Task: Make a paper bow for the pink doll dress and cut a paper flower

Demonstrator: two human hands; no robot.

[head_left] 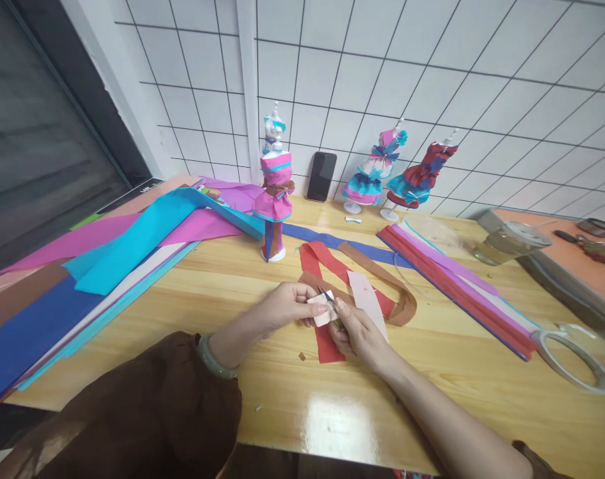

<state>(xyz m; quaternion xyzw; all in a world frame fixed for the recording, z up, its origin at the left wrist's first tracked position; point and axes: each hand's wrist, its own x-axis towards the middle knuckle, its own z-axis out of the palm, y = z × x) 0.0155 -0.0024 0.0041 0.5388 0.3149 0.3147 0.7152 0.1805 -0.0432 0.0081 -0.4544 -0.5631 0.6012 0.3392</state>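
Note:
My left hand (288,305) pinches a small piece of pale paper (323,311) between thumb and fingertips. In my right hand (357,332) are small scissors (328,295); their dark blades lie at the top edge of the paper, and the handles are mostly hidden by my fingers. Under and around both hands lie a red strip (328,349), a brown strip (406,307) and a pale pink strip (365,296). Just beyond them, a small dress form (277,179) in a pink dress with a brown bow stands upright.
Coloured paper strips (132,233) cover the table's left side; a folded bundle (456,286) lies right. Two more dressed forms (372,176) (422,173) and a phone (322,176) stand by the tiled wall. A tape ring (576,382) and a cup (506,243) are at right.

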